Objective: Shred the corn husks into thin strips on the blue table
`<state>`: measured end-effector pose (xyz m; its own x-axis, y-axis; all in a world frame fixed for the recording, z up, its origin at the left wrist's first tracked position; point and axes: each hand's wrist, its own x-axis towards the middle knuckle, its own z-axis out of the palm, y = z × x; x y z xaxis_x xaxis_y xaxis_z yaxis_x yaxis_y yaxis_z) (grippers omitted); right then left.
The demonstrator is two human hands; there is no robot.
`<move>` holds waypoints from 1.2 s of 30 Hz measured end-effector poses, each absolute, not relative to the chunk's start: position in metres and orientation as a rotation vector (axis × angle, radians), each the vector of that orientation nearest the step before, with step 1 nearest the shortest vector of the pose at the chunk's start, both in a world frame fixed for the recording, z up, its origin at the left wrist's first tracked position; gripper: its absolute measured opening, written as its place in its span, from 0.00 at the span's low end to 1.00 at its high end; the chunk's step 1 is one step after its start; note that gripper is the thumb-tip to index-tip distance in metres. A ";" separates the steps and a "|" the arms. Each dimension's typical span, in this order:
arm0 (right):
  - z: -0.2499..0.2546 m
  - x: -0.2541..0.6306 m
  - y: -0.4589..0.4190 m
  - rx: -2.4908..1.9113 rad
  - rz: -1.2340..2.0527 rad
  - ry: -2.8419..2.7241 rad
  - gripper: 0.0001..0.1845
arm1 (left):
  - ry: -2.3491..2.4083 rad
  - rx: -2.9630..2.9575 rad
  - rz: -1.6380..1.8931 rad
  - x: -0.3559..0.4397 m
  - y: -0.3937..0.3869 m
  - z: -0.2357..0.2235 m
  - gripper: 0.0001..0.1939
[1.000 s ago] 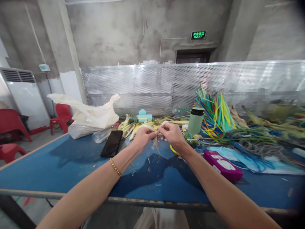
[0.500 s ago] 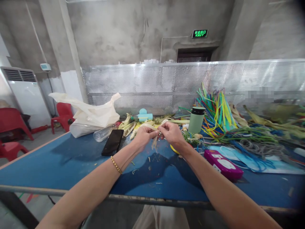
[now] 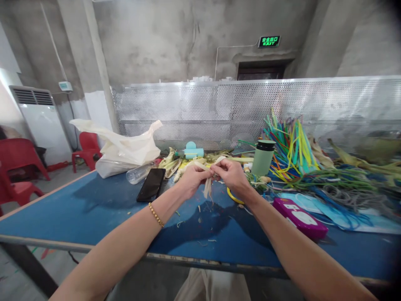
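My left hand (image 3: 193, 179) and my right hand (image 3: 230, 174) meet above the blue table (image 3: 78, 213), both pinched on a pale dried husk strip (image 3: 208, 186) whose frayed ends hang down between them. A gold bracelet sits on my left wrist. Behind the hands lies a pile of pale husks (image 3: 175, 164). Small husk scraps are scattered on the table below my hands.
A black phone (image 3: 151, 184), a clear bottle (image 3: 139, 173) and a white plastic bag (image 3: 122, 150) lie at left. A green tumbler (image 3: 263, 157), coloured strips (image 3: 288, 144), a magenta box (image 3: 300, 218) and a yellow tape roll (image 3: 233, 196) lie at right. A perforated metal screen (image 3: 219, 113) backs the table.
The camera has shifted slightly left and down. My hands stay together on the husk strip, whose hanging ends have shifted a little.
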<state>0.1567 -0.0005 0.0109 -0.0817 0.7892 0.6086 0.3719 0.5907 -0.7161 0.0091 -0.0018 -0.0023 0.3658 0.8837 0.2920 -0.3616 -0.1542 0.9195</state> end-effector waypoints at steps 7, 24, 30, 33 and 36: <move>0.011 0.151 -0.006 -1.033 0.323 -1.707 0.09 | 0.519 1.310 1.197 0.012 -0.006 0.000 0.05; 0.010 0.166 0.004 -0.905 0.316 -1.816 0.15 | 0.466 1.264 0.984 -0.006 0.004 0.003 0.12; 0.024 0.177 -0.004 -1.073 -0.248 -1.625 0.16 | 0.588 1.142 1.230 -0.007 0.012 0.002 0.09; 0.019 0.171 -0.006 -1.115 -0.103 -1.807 0.21 | 0.622 1.124 1.352 -0.007 0.015 0.000 0.09; 0.010 0.161 -0.007 -1.108 -0.069 -1.944 0.18 | 0.538 1.177 1.385 -0.005 0.013 -0.001 0.09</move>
